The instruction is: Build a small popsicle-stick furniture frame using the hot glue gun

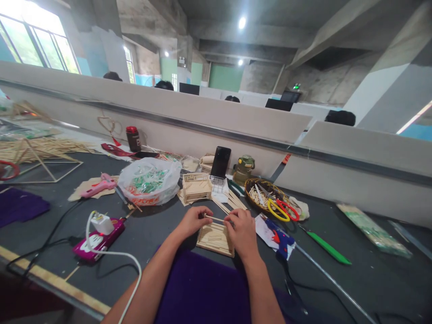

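Note:
My left hand and my right hand pinch a thin wooden stick between them, one at each end. The stick lies across the far side of a small rectangular tray-like frame built of wooden sticks. Whether it touches the frame, I cannot tell. A few short stick pieces rest inside the frame. Right of my right hand, a blue glue gun lies on white paper. Beyond my hands stands a small box built of sticks, with loose sticks beside it.
Behind are a phone, a green bottle and a basket with scissors. Left are a plastic bag, a pink glue gun and a power strip with a trailing white cable. A green-handled tool lies right.

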Tool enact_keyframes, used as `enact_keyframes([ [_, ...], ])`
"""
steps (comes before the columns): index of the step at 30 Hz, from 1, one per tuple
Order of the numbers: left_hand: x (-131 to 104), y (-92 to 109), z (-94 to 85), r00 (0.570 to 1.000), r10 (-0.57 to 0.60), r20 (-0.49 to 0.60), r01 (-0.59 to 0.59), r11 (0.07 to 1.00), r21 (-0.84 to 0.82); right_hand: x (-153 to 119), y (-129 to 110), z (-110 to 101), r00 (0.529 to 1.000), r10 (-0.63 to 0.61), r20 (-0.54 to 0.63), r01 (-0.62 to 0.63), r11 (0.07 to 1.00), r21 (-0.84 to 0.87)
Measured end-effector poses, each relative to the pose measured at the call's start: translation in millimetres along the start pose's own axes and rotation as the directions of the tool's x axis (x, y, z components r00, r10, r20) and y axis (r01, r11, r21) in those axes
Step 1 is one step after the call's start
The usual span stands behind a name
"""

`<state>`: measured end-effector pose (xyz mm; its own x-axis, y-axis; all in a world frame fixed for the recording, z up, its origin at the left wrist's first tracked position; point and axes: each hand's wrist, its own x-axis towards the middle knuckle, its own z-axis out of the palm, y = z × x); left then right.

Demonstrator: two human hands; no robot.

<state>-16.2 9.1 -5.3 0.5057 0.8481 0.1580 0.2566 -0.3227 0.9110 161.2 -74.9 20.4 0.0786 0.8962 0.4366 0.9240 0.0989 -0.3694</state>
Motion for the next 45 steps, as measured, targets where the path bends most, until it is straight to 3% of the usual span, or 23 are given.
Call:
enact_keyframes([
  [8, -1.6, -7.2, -1.8, 0.998, -0.013, -0.068, 0.016, 0.999, 0.046, 1.0, 0.4, 2.2, 1.000, 0.029, 0.009, -0.030, 0.999, 0.021],
  [18, -1.3, -6.5, -1.2, 0.999, -0.035, -0.032, 0.036, 0.999, 0.020, 1.6, 3.1, 4.8, 0.999, 0.036, 0.016, -0.037, 0.998, 0.052],
  [26, -1.7, -5.9, -1.4, 0.999, -0.042, -0.027, 0.043, 0.998, 0.040, 0.9, -2.6, -5.5, 1.000, 0.002, 0.025, -0.002, 1.000, 0.030],
  [33, -2.0, -4.5, -0.7, 0.998, -0.050, -0.030, 0.052, 0.997, 0.053, 1.6, -0.3, 2.1, 1.000, -0.022, -0.011, 0.023, 1.000, 0.003],
  [45, -1.4, -1.0, 1.0, 0.995, 0.095, -0.038, -0.090, 0.989, 0.116, 1.9, -1.2, 5.5, 1.000, -0.018, -0.021, 0.018, 1.000, 0.007],
])
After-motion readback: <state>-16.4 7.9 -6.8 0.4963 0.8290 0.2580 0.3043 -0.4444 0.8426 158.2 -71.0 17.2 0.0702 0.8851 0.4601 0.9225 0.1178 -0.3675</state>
